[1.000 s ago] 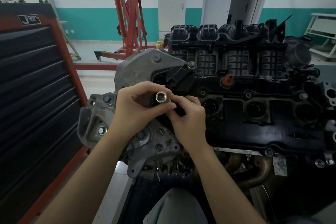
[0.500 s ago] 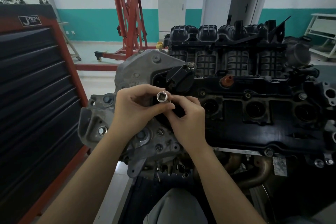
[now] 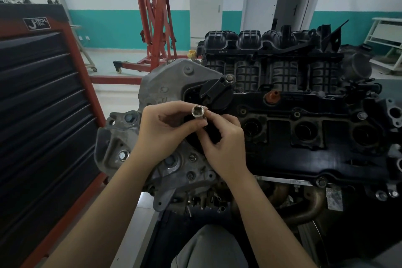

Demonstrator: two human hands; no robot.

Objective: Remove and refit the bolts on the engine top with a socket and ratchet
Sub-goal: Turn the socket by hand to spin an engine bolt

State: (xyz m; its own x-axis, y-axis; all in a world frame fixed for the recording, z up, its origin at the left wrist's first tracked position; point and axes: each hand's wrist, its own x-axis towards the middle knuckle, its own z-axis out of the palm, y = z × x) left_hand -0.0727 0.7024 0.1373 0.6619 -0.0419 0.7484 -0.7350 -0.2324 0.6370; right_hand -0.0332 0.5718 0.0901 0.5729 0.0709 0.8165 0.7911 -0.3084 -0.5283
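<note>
**Socket held in both hands over the engine**

Both hands meet above the left end of the engine [image 3: 304, 137]. Left hand [image 3: 167, 128] curls its fingers and thumb round a chrome socket [image 3: 197, 113], square drive hole facing the camera. Right hand [image 3: 221, 143] comes in from the right, fingertips curled and pinching at the socket's lower part; what exactly sits between them is hidden.

Socket is off the engine, just in front of the black cap [image 3: 215, 93] on the valve cover. A bolt [image 3: 229, 77] stands seated at the top of that cap. More bolts show in the grey timing cover [image 3: 174, 85], below the hands. No ratchet can be made out.

Black tool chest [image 3: 43, 104] stands to the left. Red hoist [image 3: 156, 17] on the floor behind.
</note>
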